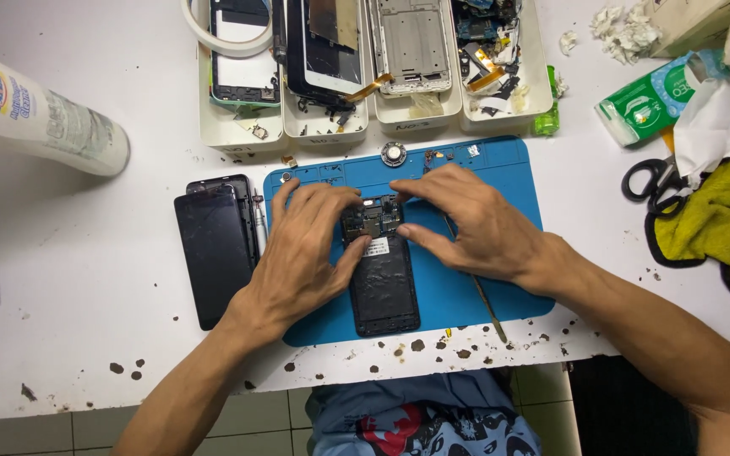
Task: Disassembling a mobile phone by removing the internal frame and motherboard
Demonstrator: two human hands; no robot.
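An opened phone [381,270] lies face down in the middle of the blue work mat [466,287], its circuit board bare at the top end. The left hand [302,245] steadies its left edge, thumb pressed on the back, fingers curled. The right hand [466,219] pinches at the board with narrowed fingertips. A black screen panel [213,253] lies just left of the mat; white parts trays [365,118] stand behind.
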